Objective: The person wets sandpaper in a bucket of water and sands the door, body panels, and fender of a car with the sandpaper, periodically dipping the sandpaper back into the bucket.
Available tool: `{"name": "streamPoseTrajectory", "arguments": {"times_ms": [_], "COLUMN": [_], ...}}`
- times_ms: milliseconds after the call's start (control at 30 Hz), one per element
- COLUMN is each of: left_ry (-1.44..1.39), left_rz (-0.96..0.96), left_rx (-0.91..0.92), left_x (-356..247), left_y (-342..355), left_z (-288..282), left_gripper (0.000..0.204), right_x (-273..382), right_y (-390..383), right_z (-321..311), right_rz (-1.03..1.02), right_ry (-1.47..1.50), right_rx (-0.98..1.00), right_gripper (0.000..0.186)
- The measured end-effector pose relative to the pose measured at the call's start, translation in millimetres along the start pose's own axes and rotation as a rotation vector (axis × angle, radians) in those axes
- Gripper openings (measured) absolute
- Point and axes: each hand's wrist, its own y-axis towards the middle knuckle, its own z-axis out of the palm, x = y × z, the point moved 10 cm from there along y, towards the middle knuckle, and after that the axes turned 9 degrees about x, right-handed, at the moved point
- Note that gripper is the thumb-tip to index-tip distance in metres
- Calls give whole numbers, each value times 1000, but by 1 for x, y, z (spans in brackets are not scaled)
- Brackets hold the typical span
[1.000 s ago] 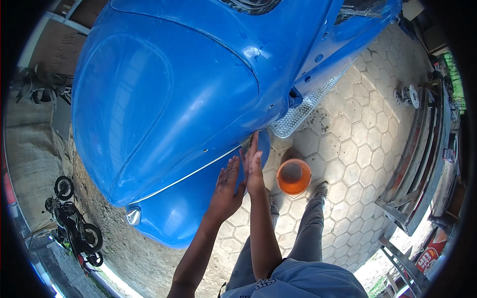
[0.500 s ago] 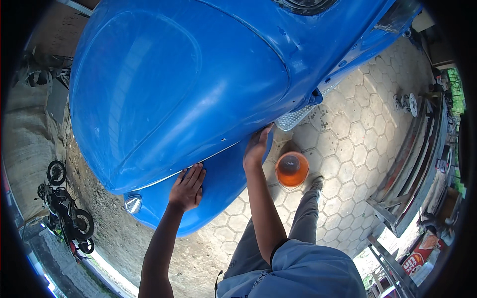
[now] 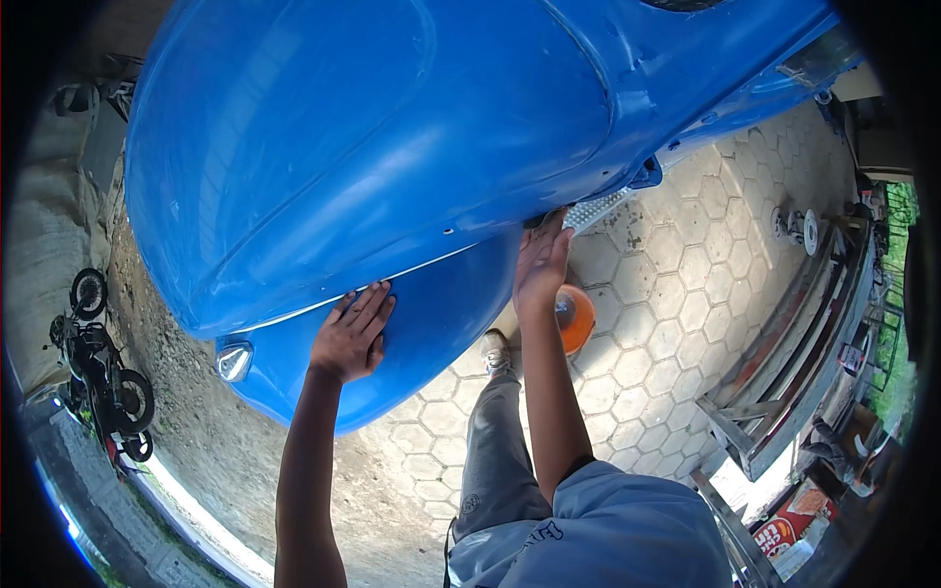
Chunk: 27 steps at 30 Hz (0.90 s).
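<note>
A glossy blue car body [image 3: 372, 137] fills the upper part of the view. Against its lower side sits a curved blue fender [image 3: 431, 323], a pale strip running along the seam between them. My left hand [image 3: 355, 331] lies flat on the fender, fingertips at that seam. At the fender's right end is my right hand [image 3: 541, 263], its fingers stretched up beside the edge where fender and body meet. Those fingertips are partly in shadow below the body. Near the fender's left tip is a chrome-rimmed lamp [image 3: 234, 362].
An orange bucket [image 3: 576, 321] stands on the hexagonal paving, partly behind my right forearm. Close to the body is a perforated metal step [image 3: 593, 209]. Wooden planks [image 3: 799, 363] lie stacked at right. A motorcycle [image 3: 103, 377] is parked at far left.
The view has shifted, and the car sits lower-left to upper-right differently in it. My right hand stays at the fender's end, my left on the fender. One foot now shows left of the bucket.
</note>
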Motion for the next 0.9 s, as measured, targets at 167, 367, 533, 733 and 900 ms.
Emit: {"name": "streamPoseTrajectory", "arguments": {"times_ms": [167, 367, 533, 733, 900], "left_ry": [35, 42, 54, 49, 61], "left_rz": [53, -18, 26, 20, -8], "left_rx": [-105, -47, -102, -90, -22], "left_x": [-10, -4, -17, -4, -10], "left_y": [16, -5, 17, -1, 11], "left_z": [-16, -2, -17, -4, -5], "left_gripper": [61, 57, 58, 61, 59], "right_x": [-35, -55, -77, -91, -84], "right_y": [66, -51, 24, -43, -54], "right_z": [-85, 35, -57, 15, 33], "right_rz": [258, 279, 191, 366, 287], "right_ry": [197, 267, 174, 261, -29], "right_rx": [-36, -12, -100, 54, 182], "right_gripper": [70, 75, 76, 80, 81]}}
